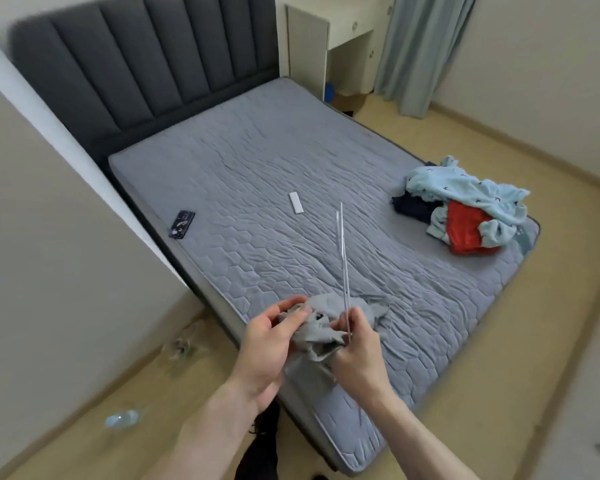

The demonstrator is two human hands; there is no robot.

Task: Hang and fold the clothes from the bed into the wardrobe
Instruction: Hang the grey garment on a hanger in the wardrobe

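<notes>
A bunched grey garment (321, 327) hangs between my two hands over the near corner of the bed (257, 161). My left hand (271, 344) pinches its left side with thumb and fingers. My right hand (359, 355) grips the cloth together with a thin white hanger (343, 258), seen edge-on and pointing up and away. A pile of clothes (465, 206), light blue, red and dark navy, lies at the bed's right edge. The wardrobe is out of view.
A white remote (296, 203) and a dark phone (182, 224) lie on the grey mattress. A plastic bottle (121, 419) lies on the floor at the lower left. A white desk (329, 39) and a curtain (420, 53) stand beyond the bed. A wall (49, 271) rises at the left.
</notes>
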